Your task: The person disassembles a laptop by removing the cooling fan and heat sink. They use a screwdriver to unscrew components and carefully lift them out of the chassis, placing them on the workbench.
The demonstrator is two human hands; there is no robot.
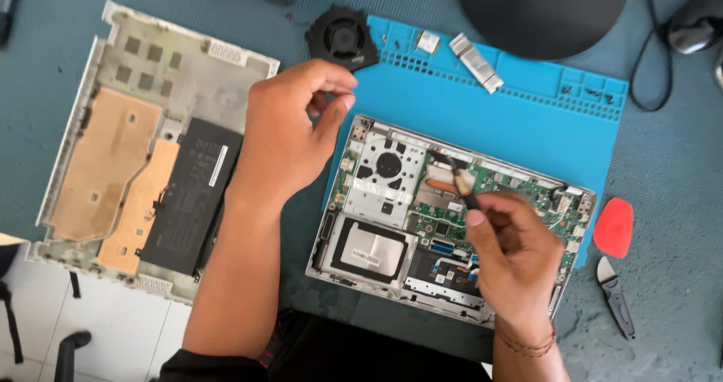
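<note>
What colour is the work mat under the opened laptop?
The mat is bright blue, clearest in the head view, beyond the laptop.

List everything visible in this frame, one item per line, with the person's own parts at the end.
opened laptop base: 1, silver with green board, on the mat
brush: 1, dark handle, over the board
repair mat: 1, blue, under the laptop
fan: 1, black, mat's top left corner
bottom cover: 1, white, left of the mat
battery: 1, black, on the cover
pry pick: 1, red, right of the mat
folding knife: 1, grey, below the pick
left hand: empty, fingertips pinched, above the mat's edge
right hand: holding the brush
</note>
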